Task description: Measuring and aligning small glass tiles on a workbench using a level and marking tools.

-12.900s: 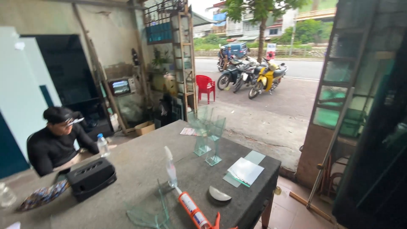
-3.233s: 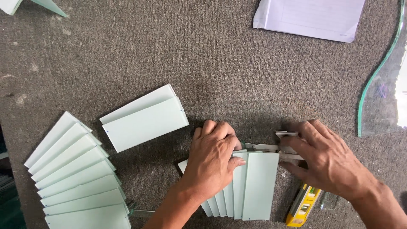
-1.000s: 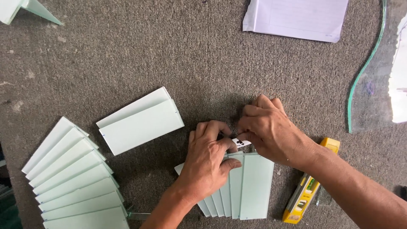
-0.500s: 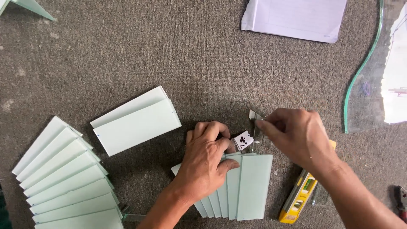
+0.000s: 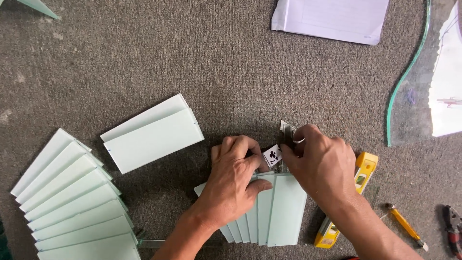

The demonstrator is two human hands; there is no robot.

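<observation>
My left hand presses flat on a fanned stack of pale green glass strips on the grey carpeted table. My right hand pinches a small metal-edged piece just above the stack's top edge. Between my two hands lies a small white playing card with a black club mark. What exactly my right fingers grip is partly hidden.
Two overlapped glass strips lie to the left, a larger fan of strips at far left. A yellow spirit level sits under my right wrist. A glass cutter, pliers, white paper and a curved glass pane lie right.
My right hand has shifted slightly right and up from the stack's edge, lifting the small piece. The playing card came into view. My left hand stays on the strips.
</observation>
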